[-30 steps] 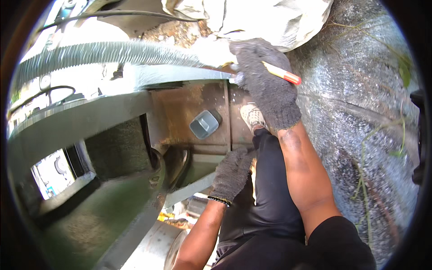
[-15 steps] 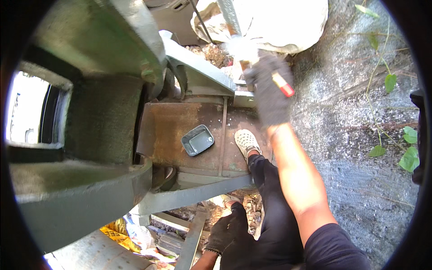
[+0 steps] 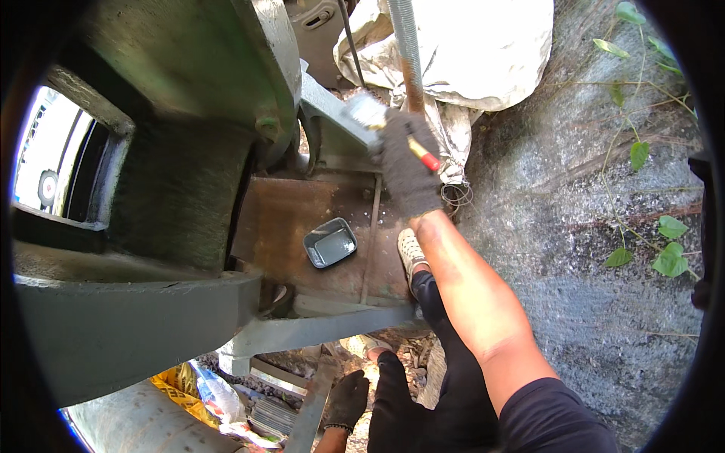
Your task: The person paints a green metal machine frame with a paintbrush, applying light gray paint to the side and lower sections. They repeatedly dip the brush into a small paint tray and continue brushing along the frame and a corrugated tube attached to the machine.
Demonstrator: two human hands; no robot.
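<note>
My right hand (image 3: 408, 160), in a dark knit glove, is closed around a paintbrush (image 3: 418, 149) with a yellow and red handle. The pale bristles (image 3: 365, 111) are at the upper edge of a grey metal beam (image 3: 332, 106); whether they touch it I cannot tell. A grey plastic tray (image 3: 330, 243) with grey paint in it sits on the rusty metal plate (image 3: 279, 215). My left hand (image 3: 347, 400), also gloved, hangs low beside my leg, close to a grey metal bar (image 3: 311, 408). It looks empty, with its fingers loosely extended.
Large grey-green metal structure (image 3: 143, 317) fills the left. A rough concrete wall (image 3: 559, 249) with a creeper stands on the right. At the top are a white sack (image 3: 491, 53) and an upright metal rod (image 3: 408, 57). One shoe (image 3: 411, 249) of mine is on the plate.
My right hand with the paintbrush has moved left, bringing the bristles to the beam. My left hand has shifted down and left, off my leg. The view has shifted slightly.
</note>
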